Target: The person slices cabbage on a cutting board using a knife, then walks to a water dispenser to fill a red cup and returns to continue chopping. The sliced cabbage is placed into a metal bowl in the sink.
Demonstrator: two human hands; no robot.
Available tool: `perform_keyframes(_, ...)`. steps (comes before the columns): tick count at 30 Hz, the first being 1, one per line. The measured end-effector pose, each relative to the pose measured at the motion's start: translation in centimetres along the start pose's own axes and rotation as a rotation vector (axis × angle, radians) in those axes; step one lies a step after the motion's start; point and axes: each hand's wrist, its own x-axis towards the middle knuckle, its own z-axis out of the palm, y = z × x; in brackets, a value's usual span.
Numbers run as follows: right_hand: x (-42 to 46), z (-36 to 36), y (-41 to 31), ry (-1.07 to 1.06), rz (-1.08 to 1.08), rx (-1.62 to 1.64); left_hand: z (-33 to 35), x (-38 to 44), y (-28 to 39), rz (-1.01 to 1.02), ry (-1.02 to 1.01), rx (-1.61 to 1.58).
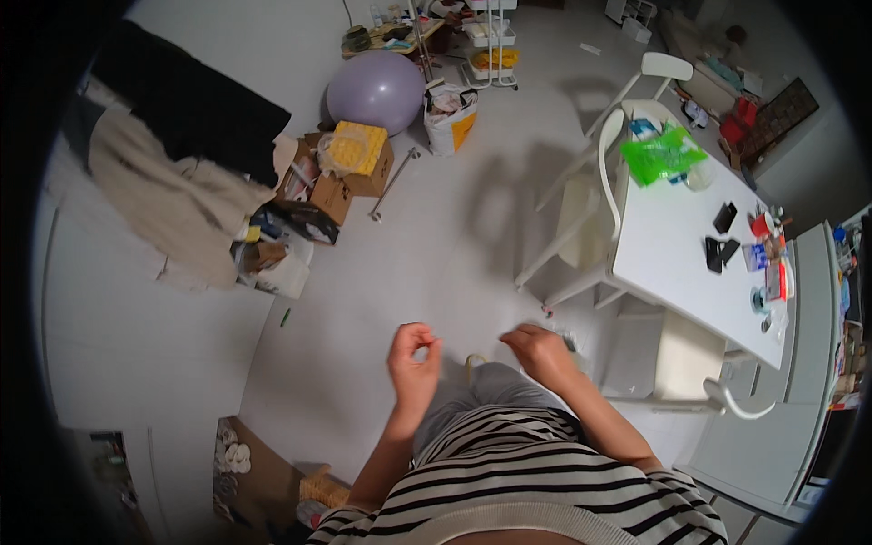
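In front of my waist, my left hand [413, 366] is raised with its fingers curled round towards the thumb, leaving a small gap in the ring they form. My right hand [541, 353] is level with it to the right, its bunched fingers pointing left. The two hands are apart, and I see no object in either. Between and below them a thin yellowish curved strip [475, 358] shows by my grey trousers [501, 383]; what it is cannot be made out. My striped top [504, 470] fills the bottom of the view.
To the right stands a white table [667, 238] with a green plastic bag [664, 155], among white chairs [688, 361]. Cardboard boxes [334, 197], a metal rod [395, 185] and a purple exercise ball [375, 92] lie at the upper left. A small green item [285, 317] rests on the floor.
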Motion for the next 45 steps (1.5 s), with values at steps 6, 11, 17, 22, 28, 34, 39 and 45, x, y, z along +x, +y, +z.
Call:
perform_keyframes(6,22.8,-1.7,3.7,-0.018,-0.198,0.15,-1.9,20.2,-3.0,-0.021,0.124,0.109)
perform_keyframes(11,36.4,-3.1,14.8,0.057,-0.06,-0.045,2.4,38.3,-9.1,-0.171,0.0,0.153)
perform_keyframes(17,45.3,-12.9,25.1,0.341,0.367,-0.12,21.2,64.3,-4.9,0.059,-0.478,0.227)
perform_keyframes(22,49.6,-18.7,34.9,0.562,0.737,-0.133,39.2,78.9,-4.4,0.242,-0.733,0.03)
perform_keyframes(28,58.1,-25.5,51.6,0.639,0.781,-0.264,59.9,88.4,-5.0,0.558,-0.831,-0.022)
perform_keyframes(34,79.5,-40.3,65.6,0.49,0.402,-0.2,72.4,102.7,-4.7,0.547,-0.804,0.132)
perform_keyframes(39,92.8,-46.8,78.4,0.3,0.194,-0.149,82.1,115.1,-10.4,0.18,-0.449,0.076)
perform_keyframes(45,102.1,-55.0,96.5,0.328,0.305,-0.219,99.6,130.6,-11.3,0.248,-0.387,0.254)
